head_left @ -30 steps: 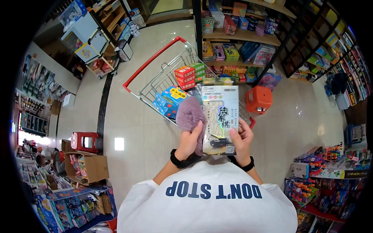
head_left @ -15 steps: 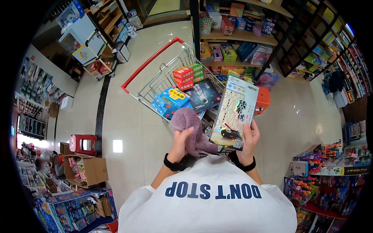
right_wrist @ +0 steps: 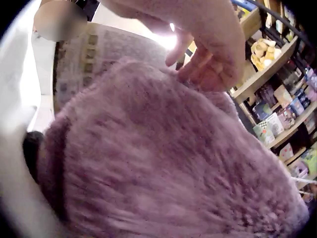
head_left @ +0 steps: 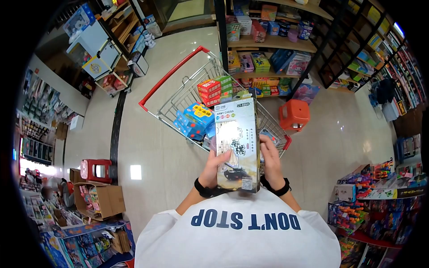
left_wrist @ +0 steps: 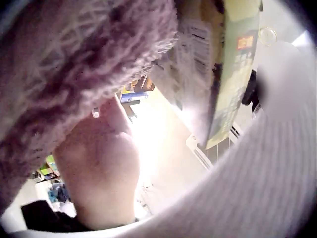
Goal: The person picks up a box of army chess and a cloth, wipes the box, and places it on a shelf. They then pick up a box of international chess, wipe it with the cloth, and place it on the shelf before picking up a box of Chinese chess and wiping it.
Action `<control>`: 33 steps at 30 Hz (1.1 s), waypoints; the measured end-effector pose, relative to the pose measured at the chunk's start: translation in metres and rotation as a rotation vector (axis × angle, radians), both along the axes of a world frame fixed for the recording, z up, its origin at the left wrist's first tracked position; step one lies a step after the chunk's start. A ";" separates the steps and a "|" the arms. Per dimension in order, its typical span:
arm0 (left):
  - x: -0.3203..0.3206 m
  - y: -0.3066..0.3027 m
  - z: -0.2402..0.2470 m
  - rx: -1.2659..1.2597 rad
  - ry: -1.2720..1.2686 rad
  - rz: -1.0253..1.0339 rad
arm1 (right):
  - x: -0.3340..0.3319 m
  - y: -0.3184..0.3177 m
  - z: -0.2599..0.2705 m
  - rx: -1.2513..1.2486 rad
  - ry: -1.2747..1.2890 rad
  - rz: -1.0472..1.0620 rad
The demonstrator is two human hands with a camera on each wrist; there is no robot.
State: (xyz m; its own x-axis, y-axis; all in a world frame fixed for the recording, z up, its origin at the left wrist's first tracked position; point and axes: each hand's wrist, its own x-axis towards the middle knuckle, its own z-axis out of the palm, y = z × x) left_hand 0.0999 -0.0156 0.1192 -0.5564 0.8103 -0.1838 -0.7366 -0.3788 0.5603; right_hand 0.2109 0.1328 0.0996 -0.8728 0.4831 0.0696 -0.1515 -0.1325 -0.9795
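Observation:
In the head view a boxed army chess set [head_left: 234, 138] stands face up between both hands, before the white shirt. My left hand [head_left: 213, 169] grips its left edge, thumb on the front. My right hand [head_left: 272, 167] is at its right edge. A purple fluffy cloth [right_wrist: 148, 148] fills much of the right wrist view, where the right hand [right_wrist: 213, 49] has its fingers curled at the cloth's upper edge. The left wrist view shows the cloth [left_wrist: 89, 64] beside the box [left_wrist: 198, 64] and the left hand [left_wrist: 104, 168]. Head-on, the box hides most of the cloth.
Beyond the hands stands a shopping cart [head_left: 172, 76] with blue boxes [head_left: 193, 118] and red and green boxes [head_left: 214, 89] in it. An orange stool [head_left: 294, 115] is on its right. Shelves [head_left: 268, 42] rise behind; a red stool [head_left: 97, 170] and a cardboard box [head_left: 107, 201] are at left.
The chess box has moved left, from the right hand's side to between both hands, and is more upright. The cloth has gone behind it. My left thumb now lies on the box.

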 end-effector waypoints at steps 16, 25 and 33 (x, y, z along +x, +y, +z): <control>0.004 0.017 -0.014 -0.089 0.097 -0.111 | 0.006 -0.002 0.001 -0.256 -0.065 -0.099; 0.000 0.019 0.006 -0.176 0.552 -0.149 | 0.014 0.005 0.001 -0.149 -0.015 -0.024; 0.015 0.009 -0.018 -0.388 0.456 -0.135 | 0.009 0.025 -0.035 -0.033 -0.109 0.029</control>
State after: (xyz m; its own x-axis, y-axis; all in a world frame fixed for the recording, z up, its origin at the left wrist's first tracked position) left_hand 0.1150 -0.0069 0.1013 -0.5454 0.8010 -0.2469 -0.4177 -0.0044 0.9086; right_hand 0.2203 0.1576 0.0642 -0.8881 0.4578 -0.0417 -0.0404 -0.1681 -0.9849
